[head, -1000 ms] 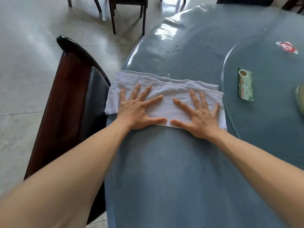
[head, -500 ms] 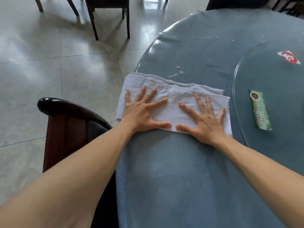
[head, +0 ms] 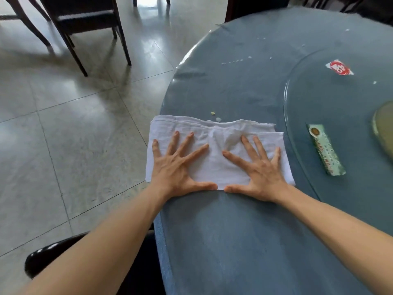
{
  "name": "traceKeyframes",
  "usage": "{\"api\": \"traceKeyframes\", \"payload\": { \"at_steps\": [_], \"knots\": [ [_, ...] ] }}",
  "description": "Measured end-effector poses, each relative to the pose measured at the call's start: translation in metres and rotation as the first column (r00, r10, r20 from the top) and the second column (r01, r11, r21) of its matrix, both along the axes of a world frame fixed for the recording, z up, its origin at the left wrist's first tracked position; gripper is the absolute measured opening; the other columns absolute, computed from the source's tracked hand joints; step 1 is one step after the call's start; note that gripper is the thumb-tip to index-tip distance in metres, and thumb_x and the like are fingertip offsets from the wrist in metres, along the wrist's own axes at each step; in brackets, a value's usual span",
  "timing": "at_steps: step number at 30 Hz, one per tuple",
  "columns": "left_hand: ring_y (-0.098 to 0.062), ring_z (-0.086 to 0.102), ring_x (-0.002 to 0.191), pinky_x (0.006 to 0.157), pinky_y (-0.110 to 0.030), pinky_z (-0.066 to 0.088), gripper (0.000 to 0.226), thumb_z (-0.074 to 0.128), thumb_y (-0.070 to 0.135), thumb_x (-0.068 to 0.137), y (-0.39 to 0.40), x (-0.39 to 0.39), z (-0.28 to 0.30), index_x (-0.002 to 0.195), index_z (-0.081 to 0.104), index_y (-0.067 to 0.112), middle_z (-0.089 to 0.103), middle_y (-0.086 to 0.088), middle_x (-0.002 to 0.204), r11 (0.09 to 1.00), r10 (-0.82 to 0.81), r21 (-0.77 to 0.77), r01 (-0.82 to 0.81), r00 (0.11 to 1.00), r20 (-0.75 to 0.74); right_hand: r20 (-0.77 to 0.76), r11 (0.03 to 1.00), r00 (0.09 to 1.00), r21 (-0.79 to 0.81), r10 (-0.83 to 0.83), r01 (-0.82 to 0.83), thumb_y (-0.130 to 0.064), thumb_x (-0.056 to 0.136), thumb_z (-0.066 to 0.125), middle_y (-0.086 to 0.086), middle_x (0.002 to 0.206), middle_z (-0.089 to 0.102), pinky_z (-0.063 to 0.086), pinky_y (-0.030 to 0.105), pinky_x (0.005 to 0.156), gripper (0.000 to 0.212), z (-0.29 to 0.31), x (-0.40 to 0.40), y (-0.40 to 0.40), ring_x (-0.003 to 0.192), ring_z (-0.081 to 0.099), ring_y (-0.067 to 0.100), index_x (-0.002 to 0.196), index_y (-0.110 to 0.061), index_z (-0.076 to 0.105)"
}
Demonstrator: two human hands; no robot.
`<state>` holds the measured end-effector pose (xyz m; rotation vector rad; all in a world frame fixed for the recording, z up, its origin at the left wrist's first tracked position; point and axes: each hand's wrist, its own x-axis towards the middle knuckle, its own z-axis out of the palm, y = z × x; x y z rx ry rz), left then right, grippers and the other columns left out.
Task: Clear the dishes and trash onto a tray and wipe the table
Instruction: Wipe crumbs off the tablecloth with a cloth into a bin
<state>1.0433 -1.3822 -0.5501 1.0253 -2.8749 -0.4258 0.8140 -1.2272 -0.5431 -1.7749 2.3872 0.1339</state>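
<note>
1. The yellowish dish (head: 383,129) is cut off by the right edge; only a curved sliver shows, so its kind cannot be told.
2. The print on the green packet (head: 325,149) is too small to read.
3. The mark on the red-and-white wrapper (head: 339,68) is blurred.
4. The white cloth (head: 214,150) is partly hidden under the left hand (head: 176,169) and right hand (head: 260,173).
5. The bench (head: 244,241) runs off the right and bottom edges.
6. The dark chair (head: 42,258) near the bottom is mostly hidden behind the left forearm.
7. The crumbs (head: 212,113) beyond the cloth are too small to identify.
8. The far chair (head: 85,20) is cropped by the top edge.
</note>
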Motion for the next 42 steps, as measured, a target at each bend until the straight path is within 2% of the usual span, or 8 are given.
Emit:
{"api": "traceKeyframes", "payload": {
  "at_steps": [6, 21, 27, 42],
  "knots": [
    [-0.025, -0.013, 0.158, 0.114, -0.073, -0.009, 0.113, 0.017, 0.112, 0.052, -0.024, -0.010, 0.002, 0.153, 0.009, 0.063, -0.003, 0.013, 0.172, 0.999, -0.039, 0.009, 0.039, 0.999, -0.016, -0.016, 0.995, 0.995, 0.034, -0.095, 0.095, -0.109, 0.059, 0.016, -0.012, 0.169, -0.030, -0.002, 0.085, 0.110, 0.094, 0.008, 0.002, -0.012, 0.156, -0.027, 0.025, 0.144, -0.077, -0.009],
    [-0.027, -0.005, 0.159, 0.114, -0.075, -0.010, 0.109, 0.022, 0.112, 0.054, -0.121, -0.068, -0.006, 0.152, 0.011, 0.064, 0.006, 0.012, 0.172, 0.967, -0.256, -0.018, 0.256, 0.964, -0.067, 0.020, 0.935, 0.935, 0.035, -0.353, 0.352, -0.112, 0.053, 0.014, -0.017, 0.167, -0.032, -0.009, 0.081, 0.112, 0.095, 0.004, -0.014, -0.067, 0.155, -0.030, 0.020, 0.139, -0.082, -0.011],
    [-0.024, -0.006, 0.159, 0.115, -0.073, -0.011, 0.110, 0.023, 0.113, 0.050, -0.164, -0.105, -0.010, 0.150, 0.009, 0.068, 0.005, 0.015, 0.172, 0.956, -0.295, -0.029, 0.293, 0.954, -0.056, 0.034, 0.919, 0.919, -0.029, -0.392, 0.393, -0.112, 0.058, 0.020, -0.015, 0.170, -0.024, -0.014, 0.080, 0.111, 0.091, -0.006, -0.042, -0.099, 0.157, -0.023, 0.021, 0.139, -0.082, -0.008],
    [-0.023, 0.001, 0.159, 0.117, -0.073, -0.004, 0.108, 0.028, 0.112, 0.052, -0.254, -0.193, -0.008, 0.150, 0.011, 0.068, 0.008, 0.018, 0.171, 0.894, -0.447, -0.067, 0.443, 0.892, -0.060, 0.040, 0.889, 0.892, -0.065, -0.451, 0.452, -0.111, 0.058, 0.016, -0.007, 0.173, -0.019, -0.014, 0.081, 0.110, 0.090, -0.007, -0.101, -0.165, 0.157, -0.024, 0.023, 0.140, -0.082, -0.008]
  ]
}}
